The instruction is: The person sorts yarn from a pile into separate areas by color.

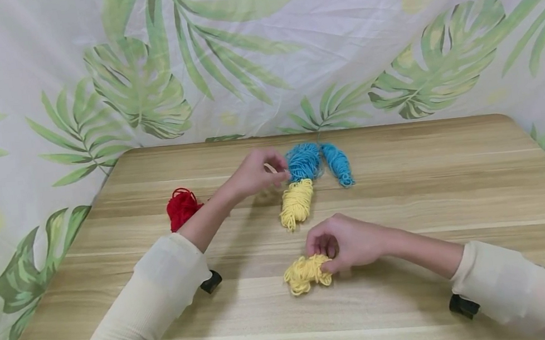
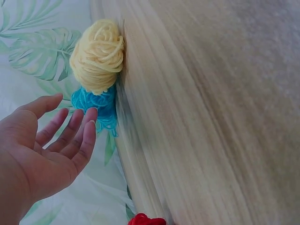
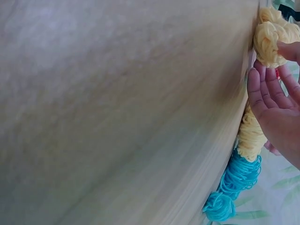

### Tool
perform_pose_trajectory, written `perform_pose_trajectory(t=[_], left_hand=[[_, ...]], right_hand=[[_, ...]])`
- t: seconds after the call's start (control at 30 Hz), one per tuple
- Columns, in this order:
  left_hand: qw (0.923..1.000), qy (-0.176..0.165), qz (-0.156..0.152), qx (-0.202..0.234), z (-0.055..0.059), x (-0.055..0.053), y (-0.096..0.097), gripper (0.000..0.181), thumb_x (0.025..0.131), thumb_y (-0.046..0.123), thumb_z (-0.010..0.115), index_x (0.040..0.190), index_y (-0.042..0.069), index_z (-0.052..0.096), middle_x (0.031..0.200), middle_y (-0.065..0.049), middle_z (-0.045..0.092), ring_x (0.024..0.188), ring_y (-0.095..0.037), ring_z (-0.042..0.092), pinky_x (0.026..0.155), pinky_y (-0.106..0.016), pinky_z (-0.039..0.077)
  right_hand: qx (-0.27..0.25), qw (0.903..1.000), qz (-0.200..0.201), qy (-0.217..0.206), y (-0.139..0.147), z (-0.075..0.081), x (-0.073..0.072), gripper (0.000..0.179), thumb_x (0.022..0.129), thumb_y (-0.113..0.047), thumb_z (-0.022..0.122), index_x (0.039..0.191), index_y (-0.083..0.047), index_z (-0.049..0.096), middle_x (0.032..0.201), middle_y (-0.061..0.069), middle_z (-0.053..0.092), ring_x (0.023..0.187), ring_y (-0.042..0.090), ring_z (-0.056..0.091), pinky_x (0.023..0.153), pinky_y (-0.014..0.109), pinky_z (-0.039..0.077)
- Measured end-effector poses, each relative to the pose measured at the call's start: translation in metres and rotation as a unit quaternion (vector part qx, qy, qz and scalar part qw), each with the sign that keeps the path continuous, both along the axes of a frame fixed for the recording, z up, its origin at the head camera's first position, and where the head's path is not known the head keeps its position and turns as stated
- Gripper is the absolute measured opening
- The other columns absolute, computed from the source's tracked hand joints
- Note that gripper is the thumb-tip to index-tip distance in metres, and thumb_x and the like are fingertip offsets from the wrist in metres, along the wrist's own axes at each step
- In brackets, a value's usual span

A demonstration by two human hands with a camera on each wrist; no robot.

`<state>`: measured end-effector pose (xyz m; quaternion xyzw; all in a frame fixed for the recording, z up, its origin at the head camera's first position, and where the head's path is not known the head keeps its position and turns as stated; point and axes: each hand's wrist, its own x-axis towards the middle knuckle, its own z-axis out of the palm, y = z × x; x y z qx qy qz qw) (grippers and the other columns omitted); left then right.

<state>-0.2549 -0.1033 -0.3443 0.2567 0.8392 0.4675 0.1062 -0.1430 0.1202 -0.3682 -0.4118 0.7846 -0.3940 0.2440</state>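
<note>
One yellow yarn skein (image 1: 304, 274), well in from the back edge of the tabletop (image 1: 249, 318), was pinched by the right hand (image 1: 353, 242), apparently for moving, which called for a firm hold; the left hand (image 1: 259, 172) hung loosely spread.

Cream, wrist-length sleeves (image 1: 127, 315), a small black fitting (image 1: 211, 282) beneath each cuff (image 1: 177, 268).

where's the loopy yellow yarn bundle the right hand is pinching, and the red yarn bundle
Loopy yellow yarn bundle (image 1: 305, 274): head view, middle of its loops.
Red yarn bundle (image 1: 182, 208): head view, middle of its visible part.
</note>
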Motion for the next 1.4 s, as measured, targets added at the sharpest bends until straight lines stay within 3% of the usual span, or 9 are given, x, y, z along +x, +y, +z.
perform_pose_trajectory(t=[0.17, 0.33, 0.7, 1.4], left_hand=[[0.9998, 0.013, -0.004, -0.013, 0.001, 0.001, -0.001, 0.009, 0.085, 0.004, 0.069, 0.091, 0.0, 0.064, 0.086, -0.011, 0.062, 0.081, -0.025, 0.061, 0.07, -0.039, 0.053], [0.9994, 0.025, -0.014, -0.019, 0.001, 0.002, -0.001, 0.011, 0.082, 0.004, 0.072, 0.088, -0.001, 0.064, 0.085, -0.011, 0.063, 0.084, -0.025, 0.061, 0.071, -0.03, 0.053], [0.9981, 0.016, -0.015, -0.057, 0.0, 0.007, 0.0, 0.022, 0.081, 0.012, 0.075, 0.094, -0.003, 0.064, 0.089, -0.009, 0.063, 0.083, -0.024, 0.063, 0.072, -0.029, 0.053], [0.9936, -0.001, -0.051, -0.101, -0.001, 0.017, 0.002, 0.03, 0.077, 0.015, 0.079, 0.098, -0.001, 0.064, 0.096, -0.012, 0.064, 0.088, -0.024, 0.061, 0.076, -0.028, 0.052]], right_hand=[[0.002, 0.9999, -0.017, -0.003, 0.005, 0.003, -0.002, 0.023, 0.073, -0.002, 0.075, 0.088, -0.016, 0.064, 0.078, -0.003, 0.061, 0.072, 0.014, 0.059, 0.064, 0.028, 0.053], [0.003, 0.9994, -0.034, -0.004, 0.01, 0.006, -0.004, 0.023, 0.073, -0.001, 0.075, 0.088, -0.015, 0.064, 0.079, -0.002, 0.062, 0.073, 0.015, 0.059, 0.065, 0.029, 0.053], [-0.022, 0.9978, -0.063, -0.006, 0.022, 0.005, -0.011, 0.022, 0.073, 0.0, 0.073, 0.091, -0.008, 0.064, 0.084, 0.001, 0.063, 0.075, 0.017, 0.059, 0.067, 0.031, 0.054], [-0.068, 0.9895, -0.124, 0.031, 0.052, 0.007, -0.028, 0.022, 0.075, 0.005, 0.069, 0.093, -0.003, 0.06, 0.089, 0.006, 0.061, 0.083, 0.021, 0.059, 0.073, 0.033, 0.054]])
